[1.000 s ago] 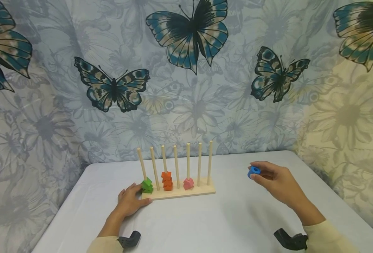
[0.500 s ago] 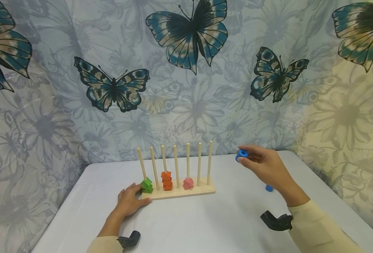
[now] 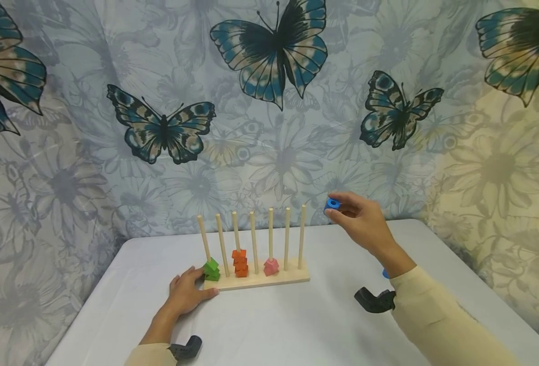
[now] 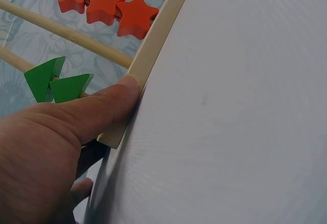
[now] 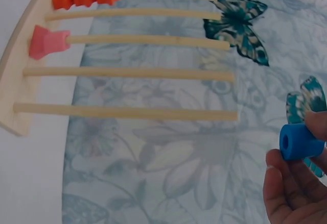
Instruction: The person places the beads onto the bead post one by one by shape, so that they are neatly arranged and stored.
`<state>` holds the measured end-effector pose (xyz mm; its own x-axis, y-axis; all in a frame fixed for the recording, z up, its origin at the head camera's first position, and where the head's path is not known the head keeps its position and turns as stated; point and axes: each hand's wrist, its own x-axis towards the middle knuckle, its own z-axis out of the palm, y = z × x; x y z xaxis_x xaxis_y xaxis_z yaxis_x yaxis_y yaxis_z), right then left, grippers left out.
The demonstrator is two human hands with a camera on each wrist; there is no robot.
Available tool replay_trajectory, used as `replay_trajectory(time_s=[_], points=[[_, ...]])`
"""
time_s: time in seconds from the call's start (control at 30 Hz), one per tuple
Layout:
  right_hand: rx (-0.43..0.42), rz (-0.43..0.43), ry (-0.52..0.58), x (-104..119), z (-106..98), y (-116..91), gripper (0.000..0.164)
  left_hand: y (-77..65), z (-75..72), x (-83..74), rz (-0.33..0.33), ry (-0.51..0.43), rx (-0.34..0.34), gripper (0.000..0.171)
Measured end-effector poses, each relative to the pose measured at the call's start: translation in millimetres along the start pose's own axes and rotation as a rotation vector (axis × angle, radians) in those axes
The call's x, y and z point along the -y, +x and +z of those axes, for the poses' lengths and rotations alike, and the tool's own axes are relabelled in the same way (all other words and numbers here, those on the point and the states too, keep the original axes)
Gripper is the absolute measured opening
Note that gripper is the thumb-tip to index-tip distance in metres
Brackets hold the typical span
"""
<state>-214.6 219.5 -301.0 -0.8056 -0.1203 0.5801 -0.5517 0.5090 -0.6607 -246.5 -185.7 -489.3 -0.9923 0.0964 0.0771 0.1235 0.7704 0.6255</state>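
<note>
My right hand [image 3: 362, 222] pinches a blue cylinder bead [image 3: 331, 204] between thumb and fingers, up in the air to the right of the rightmost peg's top. The hole of this bead faces the pegs in the right wrist view. My left hand [image 3: 189, 293] holds the left end of a wooden peg stand [image 3: 269, 283], its thumb [image 4: 110, 104] on the front edge of the base. Two green triangles [image 3: 212, 269] sit on the leftmost peg. Three orange stars [image 4: 104, 4] are stacked on the third peg, and pink shaped beads [image 5: 48, 41] on the fifth.
Another blue bead [image 3: 385, 273] lies on the white table [image 3: 269, 330], mostly hidden behind my right forearm. The rightmost pegs [image 5: 127, 110] are bare. A butterfly-patterned cloth [image 3: 287, 157] hangs behind the table. Black curved devices [image 3: 374, 301] are strapped at both wrists.
My right hand has carried the blue bead up and left, closer to the peg tops. The other blue bead came into view behind the arm. My left hand has stayed in place.
</note>
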Motion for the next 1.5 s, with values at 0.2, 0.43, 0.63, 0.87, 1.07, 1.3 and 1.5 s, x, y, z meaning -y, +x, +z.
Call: replay_trajectory(time_s=[0.2, 0.43, 0.63, 0.87, 1.07, 1.3, 1.5], points=[[-0.019, -0.018, 0.015, -3.3, 12.1, 15.5, 0.035, 1.3, 1.4, 1.9, 0.001, 0.009, 0.001, 0.077], [-0.020, 0.025, 0.038, -7.0, 27.2, 28.3, 0.036, -0.2, 1.3, 0.0, -0.011, 0.002, 0.002, 0.079], [0.003, 0.053, 0.077, -10.0, 36.3, 33.0, 0.037, 0.7, 2.3, 1.2, -0.005, -0.002, 0.003, 0.079], [0.019, 0.092, 0.063, -13.9, 44.9, 34.7, 0.038, 1.2, 2.8, 2.9, -0.005, 0.003, 0.001, 0.078], [0.020, 0.099, 0.064, -15.7, 50.7, 35.8, 0.037, 0.5, 0.9, 1.6, -0.005, -0.001, 0.004, 0.077], [0.033, 0.113, 0.079, -20.4, 55.6, 33.6, 0.037, 0.7, 0.9, 2.4, 0.000, -0.005, 0.004, 0.077], [0.035, 0.148, 0.086, -27.4, 59.7, 28.7, 0.037, 1.9, 1.4, 4.0, 0.003, -0.005, 0.003, 0.077]])
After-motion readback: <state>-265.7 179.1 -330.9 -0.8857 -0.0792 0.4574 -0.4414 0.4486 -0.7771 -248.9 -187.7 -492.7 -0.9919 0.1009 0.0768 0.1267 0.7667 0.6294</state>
